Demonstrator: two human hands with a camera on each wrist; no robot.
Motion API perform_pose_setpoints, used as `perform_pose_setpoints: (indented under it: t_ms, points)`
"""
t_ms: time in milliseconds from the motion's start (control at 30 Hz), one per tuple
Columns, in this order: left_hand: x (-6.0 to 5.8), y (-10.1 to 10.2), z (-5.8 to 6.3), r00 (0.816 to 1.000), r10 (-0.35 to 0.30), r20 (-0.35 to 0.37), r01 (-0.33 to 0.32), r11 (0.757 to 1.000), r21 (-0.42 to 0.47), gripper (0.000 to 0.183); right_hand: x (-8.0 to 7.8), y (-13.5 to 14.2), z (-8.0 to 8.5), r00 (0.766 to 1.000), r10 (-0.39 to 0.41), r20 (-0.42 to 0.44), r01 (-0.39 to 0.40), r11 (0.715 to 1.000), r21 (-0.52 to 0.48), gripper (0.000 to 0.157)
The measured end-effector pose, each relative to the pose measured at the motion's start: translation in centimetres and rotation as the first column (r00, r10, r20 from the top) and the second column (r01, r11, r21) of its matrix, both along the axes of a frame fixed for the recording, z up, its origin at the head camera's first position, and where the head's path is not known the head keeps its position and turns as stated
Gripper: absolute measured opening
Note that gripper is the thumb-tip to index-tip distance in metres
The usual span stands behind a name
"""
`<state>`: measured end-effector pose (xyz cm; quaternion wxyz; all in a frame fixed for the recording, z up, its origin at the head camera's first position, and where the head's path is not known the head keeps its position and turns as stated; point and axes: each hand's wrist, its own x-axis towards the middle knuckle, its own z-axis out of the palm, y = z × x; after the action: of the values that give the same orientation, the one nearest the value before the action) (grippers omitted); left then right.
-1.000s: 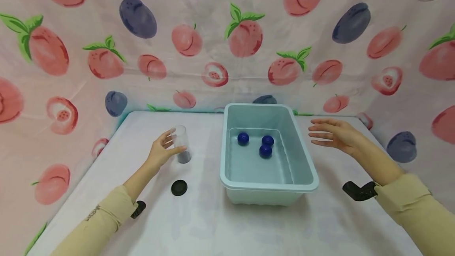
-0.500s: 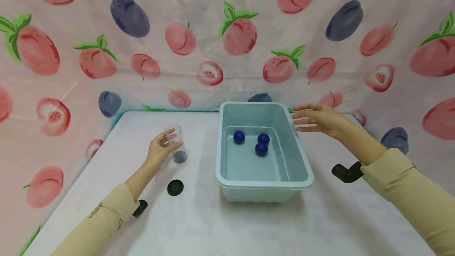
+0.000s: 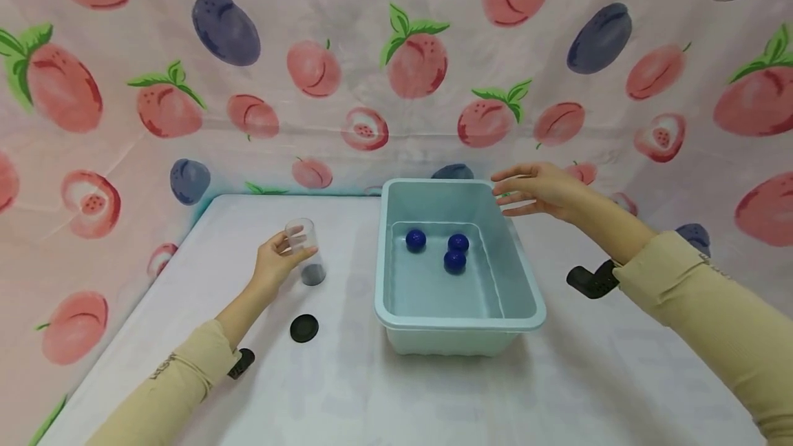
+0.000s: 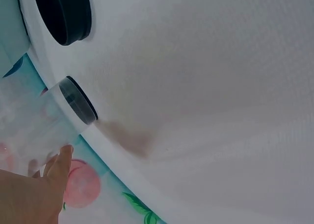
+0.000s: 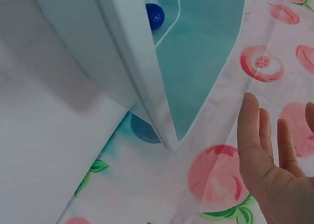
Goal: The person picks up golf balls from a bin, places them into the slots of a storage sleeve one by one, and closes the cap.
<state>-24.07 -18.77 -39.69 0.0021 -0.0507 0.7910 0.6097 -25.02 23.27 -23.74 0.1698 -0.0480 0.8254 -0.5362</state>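
A clear cylindrical container (image 3: 312, 253) with a dark base stands on the white table, and my left hand (image 3: 276, 266) grips its side between thumb and fingers. The left wrist view shows the same clear cylinder (image 4: 54, 113) with fingertips at its wall. A black round lid (image 3: 304, 328) lies on the table just in front of it. My right hand (image 3: 537, 189) hovers at the far right corner of a pale blue basin (image 3: 535, 322), fingers spread loosely and holding nothing. Inside the basin are three dark blue balls, one blue ball (image 3: 416, 240) at left and two together at right.
A fruit-patterned cloth (image 3: 310, 129) hangs behind and beside the white table (image 3: 347, 391). The basin's tall walls stand between my two hands. Black camera mounts (image 3: 593, 281) stick out from both sleeves.
My right hand has moved left and up, from beside the basin to its far right corner. The left hand keeps its grip on the clear container. The head view has shifted slightly.
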Motion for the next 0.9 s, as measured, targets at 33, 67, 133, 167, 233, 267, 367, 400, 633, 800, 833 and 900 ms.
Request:
perform_pose_setpoints:
  t_ms: [33, 67, 133, 167, 233, 267, 367, 400, 633, 800, 833, 900]
  points:
    - [0.0, 0.0, 0.1, 1.000, 0.004, 0.007, -0.004, 1.000, 0.000, 0.065, -0.1, -0.3, 0.1, 1.000, 0.003, 0.000, -0.003, 1.000, 0.014, 0.049]
    - [0.0, -0.1, 0.1, 1.000, 0.008, 0.013, -0.008, 1.000, 0.000, 0.064, -0.2, -0.5, 0.2, 1.000, 0.006, 0.000, -0.006, 1.000, 0.024, 0.049]
    - [0.1, -0.1, 0.3, 1.000, 0.009, 0.020, -0.009, 1.000, -0.003, 0.065, -0.4, -0.9, 0.4, 1.000, 0.008, -0.002, -0.008, 0.999, 0.042, 0.048]
    - [0.1, -0.1, 0.3, 1.000, 0.006, 0.020, -0.006, 1.000, -0.004, 0.065, -0.5, -1.1, 0.5, 1.000, 0.010, -0.005, -0.010, 0.999, 0.053, 0.047]
    - [0.1, -0.2, 0.5, 1.000, 0.001, 0.017, -0.001, 1.000, -0.005, 0.065, -0.8, -1.5, 0.6, 1.000, 0.012, -0.011, -0.011, 0.997, 0.077, 0.046]
    - [0.1, -0.2, 0.6, 1.000, 0.000, 0.014, 0.000, 1.000, -0.005, 0.064, -0.9, -1.7, 0.7, 1.000, 0.020, -0.013, -0.018, 0.996, 0.090, 0.045]
    - [0.1, -0.3, 0.7, 1.000, 0.002, 0.005, -0.002, 1.000, -0.007, 0.063, -1.2, -2.4, 0.9, 0.999, 0.043, -0.008, -0.041, 0.989, 0.143, 0.046]
    - [0.1, -0.2, 0.7, 1.000, 0.004, 0.004, -0.004, 1.000, -0.008, 0.063, -1.3, -2.6, 0.9, 0.999, 0.052, -0.003, -0.051, 0.986, 0.159, 0.046]
    - [-0.1, 0.0, 0.7, 1.000, -0.010, -0.008, 0.010, 1.000, -0.019, 0.063, -2.1, -4.1, 1.0, 0.995, 0.098, 0.031, -0.103, 0.963, 0.250, 0.045]
    - [0.0, 0.3, 1.2, 0.999, -0.031, -0.026, 0.030, 0.998, -0.054, 0.064, -2.9, -4.7, 0.5, 0.993, 0.084, 0.077, -0.103, 0.949, 0.299, 0.042]
    - [0.0, 0.4, 1.3, 0.999, -0.034, -0.032, 0.032, 0.998, -0.062, 0.065, -3.1, -4.8, 0.4, 0.992, 0.086, 0.088, -0.109, 0.947, 0.303, 0.042]
    - [-0.1, 0.6, 1.4, 0.998, -0.035, -0.043, 0.032, 0.997, -0.076, 0.065, -3.5, -4.9, 0.0, 0.989, 0.099, 0.113, -0.129, 0.944, 0.305, 0.041]
